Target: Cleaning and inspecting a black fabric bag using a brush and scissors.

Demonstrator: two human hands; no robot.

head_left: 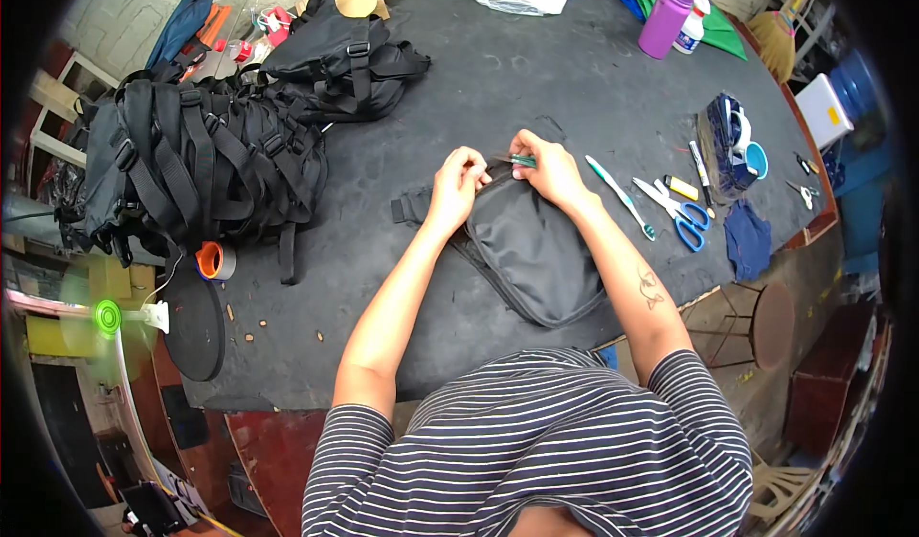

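A small black fabric bag (531,250) lies on the dark grey work table (536,87) in front of me. My left hand (456,189) pinches the bag's top edge near its strap. My right hand (544,166) is closed around a small green-handled tool (523,161) held against the same edge, right beside the left fingers. The tool's tip is hidden by my fingers.
A heap of black bags with straps (206,154) fills the table's left. A tape roll (215,260) lies near it. To the right lie a green pen (620,195), blue-handled scissors (676,213), a yellow marker (682,188), blue cloth (747,240). A purple bottle (665,18) stands at the far edge.
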